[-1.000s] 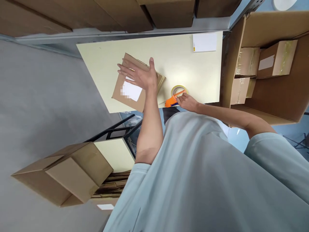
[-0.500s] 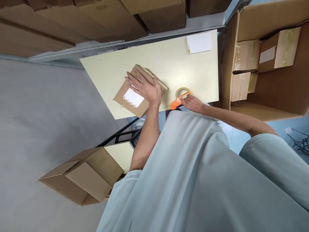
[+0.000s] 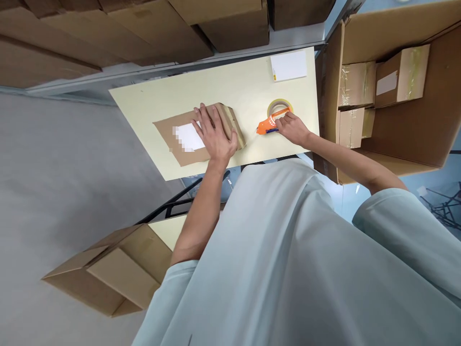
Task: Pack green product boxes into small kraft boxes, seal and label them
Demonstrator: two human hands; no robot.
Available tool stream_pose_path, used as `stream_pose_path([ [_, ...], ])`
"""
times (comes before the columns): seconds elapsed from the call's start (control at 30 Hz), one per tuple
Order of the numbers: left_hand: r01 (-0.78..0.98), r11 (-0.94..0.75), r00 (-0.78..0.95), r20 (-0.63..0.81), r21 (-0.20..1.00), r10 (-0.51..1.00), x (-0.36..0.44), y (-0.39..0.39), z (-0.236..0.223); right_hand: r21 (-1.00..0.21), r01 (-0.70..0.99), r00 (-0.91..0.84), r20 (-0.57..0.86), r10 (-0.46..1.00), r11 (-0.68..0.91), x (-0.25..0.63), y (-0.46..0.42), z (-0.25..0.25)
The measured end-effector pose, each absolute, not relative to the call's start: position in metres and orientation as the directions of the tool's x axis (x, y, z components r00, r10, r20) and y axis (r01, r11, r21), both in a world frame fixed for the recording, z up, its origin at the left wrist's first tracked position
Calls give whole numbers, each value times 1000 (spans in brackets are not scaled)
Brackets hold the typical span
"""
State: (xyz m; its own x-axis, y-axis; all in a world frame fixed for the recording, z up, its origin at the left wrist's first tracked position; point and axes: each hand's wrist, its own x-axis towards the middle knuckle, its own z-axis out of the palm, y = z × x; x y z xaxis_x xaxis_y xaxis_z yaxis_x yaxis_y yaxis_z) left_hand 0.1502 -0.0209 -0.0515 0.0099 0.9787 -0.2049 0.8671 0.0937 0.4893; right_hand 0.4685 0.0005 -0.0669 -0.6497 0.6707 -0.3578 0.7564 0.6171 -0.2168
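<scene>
A brown cardboard box with a white label lies on the pale tabletop. My left hand rests on its top with the fingers spread. To the right of the box, my right hand is closed around an orange tape dispenser that carries a yellow roll of tape. The dispenser's tip points left at the box's right side, a short gap away. Part of its handle is hidden by my fingers.
A white pad or stack of labels lies at the table's back right. Right of the table stands a large open carton holding several taped boxes. Cartons line the shelf behind. An open empty carton sits at lower left.
The box has turned so its right side faces the dispenser more squarely, with my left hand on it. My right hand has lifted the dispenser a little away from my body.
</scene>
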Motion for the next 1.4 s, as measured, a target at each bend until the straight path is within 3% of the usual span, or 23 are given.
stream_pose_path([
  [0.13, 849, -126, 296, -265, 513, 918, 123, -29, -37, -309, 676, -735, -337, 588, 668, 441, -11, -66],
  [0.27, 807, -161, 395, -316, 568, 863, 107, -41, -18, -339, 594, -800, -340, 494, 729, 417, -34, -58],
  [0.33, 814, -130, 356, -308, 567, 882, 112, -48, -15, -342, 571, -816, -339, 469, 746, 409, -42, -58],
  [0.53, 794, 145, -30, -200, 591, 979, 165, -55, -45, -322, 560, -826, -297, 480, 764, 403, -53, -67],
  [0.63, 755, 194, -116, -163, 626, 980, 180, -54, -56, -316, 558, -828, -282, 485, 768, 404, -55, -69],
  [0.9, 681, 268, -129, -249, 681, 960, 175, -61, -45, -335, 509, -858, -270, 437, 793, 417, -57, -71],
  [1.17, 729, 210, -91, -212, 651, 973, 173, -64, -55, -290, 720, -694, -289, 659, 630, 517, -15, -72],
  [1.4, 780, 142, -24, -198, 610, 980, 172, -64, -58, -334, 835, -536, -309, 786, 438, 454, 21, -71],
])
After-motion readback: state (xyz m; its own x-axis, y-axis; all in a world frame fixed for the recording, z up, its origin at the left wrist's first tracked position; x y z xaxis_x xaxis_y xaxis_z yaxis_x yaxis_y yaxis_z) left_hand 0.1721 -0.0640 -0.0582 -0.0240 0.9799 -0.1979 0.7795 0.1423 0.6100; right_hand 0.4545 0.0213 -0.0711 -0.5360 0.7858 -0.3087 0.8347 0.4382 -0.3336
